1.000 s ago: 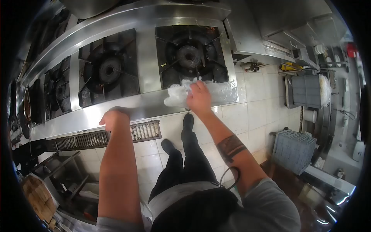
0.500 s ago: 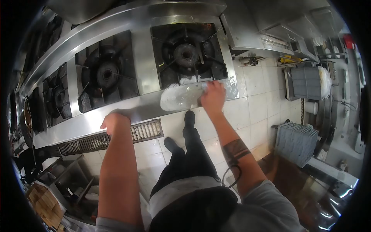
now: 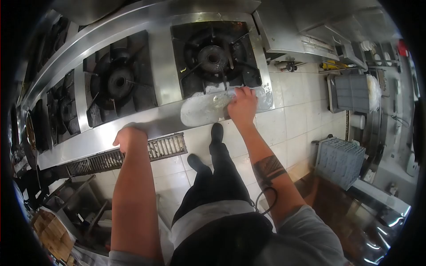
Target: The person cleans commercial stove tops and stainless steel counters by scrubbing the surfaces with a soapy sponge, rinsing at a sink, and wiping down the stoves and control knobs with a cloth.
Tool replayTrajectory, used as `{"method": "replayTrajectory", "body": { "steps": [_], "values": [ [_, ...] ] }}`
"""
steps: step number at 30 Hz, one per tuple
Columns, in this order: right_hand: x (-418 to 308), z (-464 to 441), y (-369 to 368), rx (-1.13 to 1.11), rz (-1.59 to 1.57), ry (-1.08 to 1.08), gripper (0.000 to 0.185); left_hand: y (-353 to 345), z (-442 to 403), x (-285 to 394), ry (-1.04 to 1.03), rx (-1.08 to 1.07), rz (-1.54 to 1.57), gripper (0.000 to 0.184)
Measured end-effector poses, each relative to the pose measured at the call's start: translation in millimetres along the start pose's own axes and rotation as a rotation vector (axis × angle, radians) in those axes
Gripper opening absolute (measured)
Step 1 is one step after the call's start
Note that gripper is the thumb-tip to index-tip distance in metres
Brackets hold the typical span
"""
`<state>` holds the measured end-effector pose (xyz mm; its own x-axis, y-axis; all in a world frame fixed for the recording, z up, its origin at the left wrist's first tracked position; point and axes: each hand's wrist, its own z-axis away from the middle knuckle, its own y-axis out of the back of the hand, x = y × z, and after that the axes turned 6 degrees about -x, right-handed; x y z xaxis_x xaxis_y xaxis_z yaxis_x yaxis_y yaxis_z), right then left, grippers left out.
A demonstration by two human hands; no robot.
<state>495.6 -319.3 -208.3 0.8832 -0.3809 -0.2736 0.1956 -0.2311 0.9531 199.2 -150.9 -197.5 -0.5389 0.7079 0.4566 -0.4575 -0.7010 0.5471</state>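
My right hand (image 3: 243, 104) is closed on something I cannot make out, pressed on the steel front ledge below the right burner (image 3: 214, 58). A patch of whitish suds (image 3: 197, 110) spreads over the ledge to the left of that hand. My left hand (image 3: 131, 138) rests on the front edge (image 3: 95, 138) of the stove, below the middle burner (image 3: 119, 81), its fingers curled over the edge and partly hidden. Another burner (image 3: 63, 109) lies further left. A small yellow bit (image 3: 183, 70) sits by the right burner's left side.
A floor grate (image 3: 166, 146) runs below the stove edge. At the right are a grey crate (image 3: 351, 92) and a stack of blue-grey racks (image 3: 340, 162). A metal rack (image 3: 80, 195) and wooden boards (image 3: 52, 230) stand at lower left. White tiles cover the floor.
My right hand has moved right along the ledge from one second ago, and the suds have spread into a smoother patch. My left hand has stayed on the edge. The view has shifted slightly.
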Motion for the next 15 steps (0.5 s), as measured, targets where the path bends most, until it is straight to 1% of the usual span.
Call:
{"method": "replayTrajectory", "body": {
  "steps": [1,2,3,5,6,8,9,11,12,13,15],
  "values": [
    [0.9,-0.9,1.6,0.024,0.017,-0.101,0.034,3.6,1.7,-0.4,0.006,0.01,-0.002,0.066],
    [-7.8,5.9,-1.1,0.03,-0.021,0.027,0.032,5.5,6.3,-1.8,0.011,0.014,-0.009,0.066],
    [-8.8,5.6,1.4,0.033,-0.016,0.029,0.032,4.5,13.7,-1.7,0.014,0.011,-0.012,0.066],
    [-11.0,6.3,2.2,-0.058,-0.022,0.13,0.032,5.1,18.2,-1.3,0.009,0.008,-0.02,0.066],
    [-7.4,2.5,2.0,-0.057,-0.026,0.126,0.032,6.4,18.1,0.0,0.003,0.01,-0.024,0.066],
    [3.7,-7.9,3.9,0.058,0.014,-0.103,0.033,5.0,8.3,-0.7,0.005,0.028,-0.03,0.066],
    [-1.8,0.1,0.8,0.053,0.017,-0.102,0.033,3.9,5.7,-3.6,0.01,0.033,-0.036,0.066],
    [-26.8,10.5,3.0,-0.07,-0.083,0.188,0.034,7.3,16.6,-1.7,0.015,0.029,-0.043,0.066],
    [-20.4,6.9,6.1,-0.071,-0.081,0.192,0.03,7.9,19.8,-0.2,0.011,0.027,-0.046,0.066],
    [-9.2,0.8,6.2,-0.068,-0.085,0.189,0.03,7.4,21.1,-1.0,0.005,0.028,-0.049,0.066],
    [12.0,-8.6,0.4,0.115,-0.081,-0.084,0.025,8.5,16.4,-0.5,0.002,0.041,-0.058,0.066]
  ]
}}
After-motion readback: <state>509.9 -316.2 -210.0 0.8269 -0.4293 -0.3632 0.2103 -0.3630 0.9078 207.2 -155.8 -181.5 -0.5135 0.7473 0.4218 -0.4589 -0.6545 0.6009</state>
